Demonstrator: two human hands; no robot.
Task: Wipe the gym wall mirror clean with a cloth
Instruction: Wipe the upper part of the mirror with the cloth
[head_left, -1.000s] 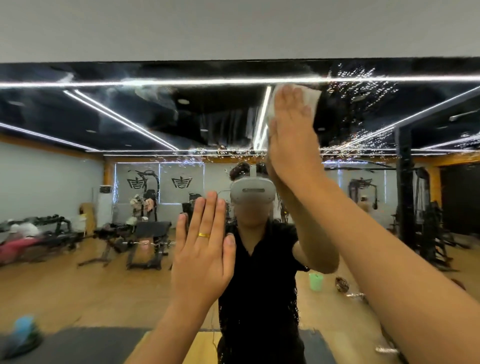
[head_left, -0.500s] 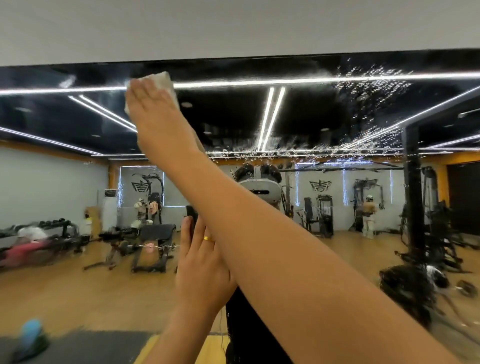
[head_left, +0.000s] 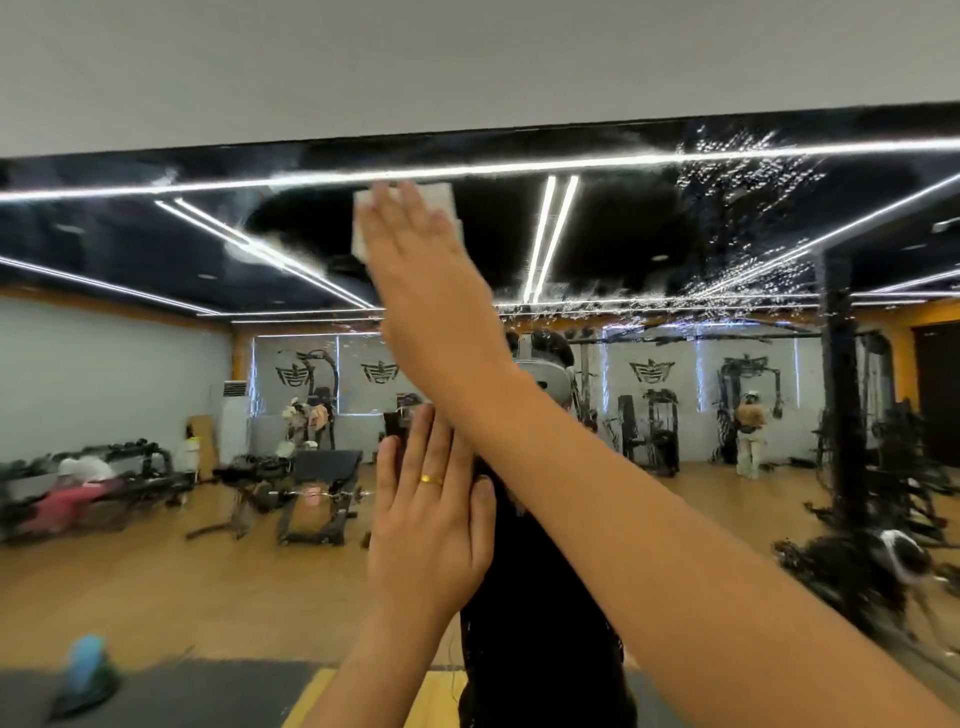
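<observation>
The wall mirror (head_left: 156, 364) fills the view and reflects the gym. My right hand (head_left: 415, 260) reaches high, near the mirror's top edge, and presses a white folded cloth (head_left: 439, 200) flat against the glass with straight fingers. Most of the cloth is hidden behind the hand. My left hand (head_left: 428, 525), with a gold ring, rests flat on the glass lower down, fingers straight and pointing up. Water droplets (head_left: 753, 171) speckle the mirror's upper right part. A smeared wet patch (head_left: 270, 244) lies to the left of the cloth.
A plain grey wall (head_left: 467, 62) runs above the mirror's top edge. The mirror shows weight benches, machines, a wooden floor and people in the distance. A blurred blue and green object (head_left: 85, 675) shows at the lower left.
My right hand swept the cloth left along the top of the mirror, then came back right toward the middle. My left hand has stayed flat on the glass.
</observation>
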